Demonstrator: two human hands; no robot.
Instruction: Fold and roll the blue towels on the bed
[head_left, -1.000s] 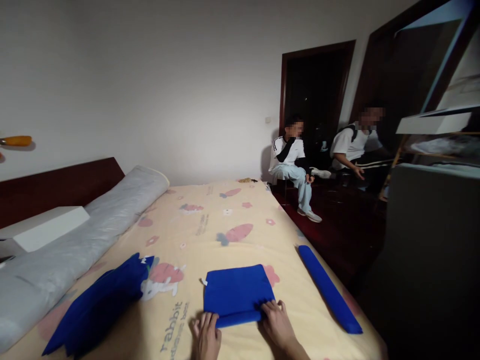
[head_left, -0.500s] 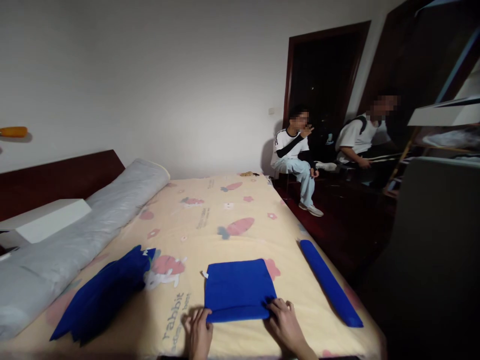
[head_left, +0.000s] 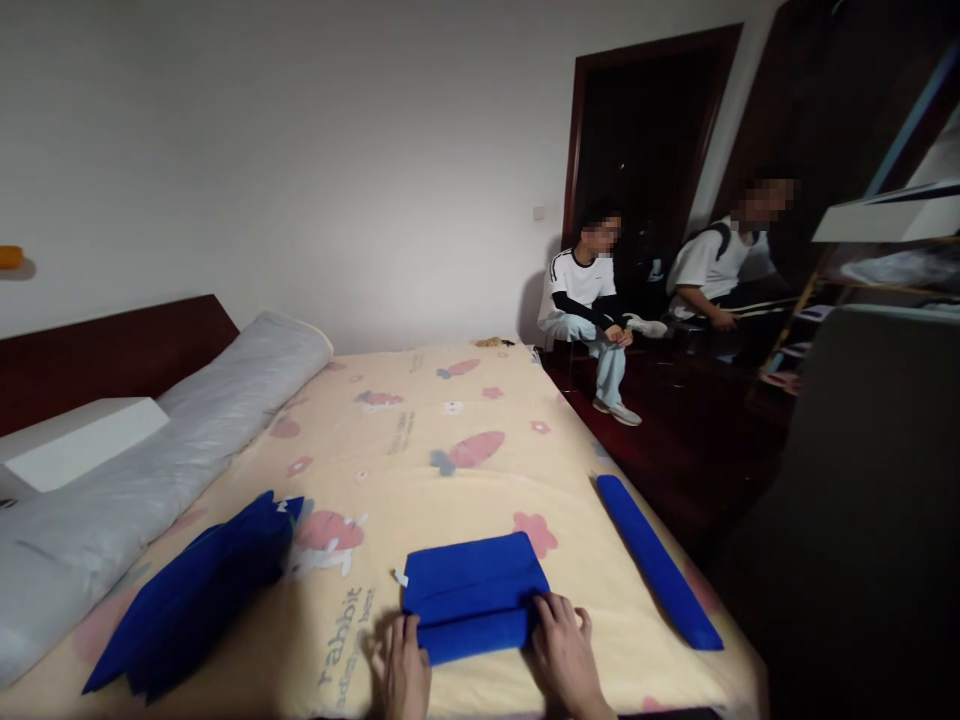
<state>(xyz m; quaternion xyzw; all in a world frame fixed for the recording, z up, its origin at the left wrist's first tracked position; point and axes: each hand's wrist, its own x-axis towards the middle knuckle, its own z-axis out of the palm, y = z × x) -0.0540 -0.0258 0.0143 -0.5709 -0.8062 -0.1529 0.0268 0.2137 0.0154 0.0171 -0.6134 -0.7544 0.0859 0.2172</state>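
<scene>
On the bed (head_left: 420,490) I count three blue cloth things: one folded cloth (head_left: 476,575) in front of me, one long strip (head_left: 656,560) by the right edge, and one loose heap (head_left: 199,610) to the left; how many pieces make up the heap, I can't tell. One grey roll (head_left: 199,440) and one white box (head_left: 86,440) lie towards the headboard (head_left: 97,340). Two people sit beyond the bed, one person in a striped white shirt (head_left: 581,280) and another with dark shoulder straps (head_left: 712,265).

Both my hands come in low, backs up and fingers bent. My left hand (head_left: 405,660) holds the near left corner of the folded cloth, its fingers close together; my right hand (head_left: 562,640) holds the other end of the near fold, fingers curled over the edge. My thumbs are mostly hidden.

The folded cloth looks soft and matt, nearly rectangular, with a band turned up along my side and a small white tag (head_left: 401,578) at its left edge. The strip is narrow and straight, the heap crumpled and pointed. The sheet is pale yellow, printed with carrots, flowers and rabbits; the grey roll has a slightly shiny, creased surface.
</scene>
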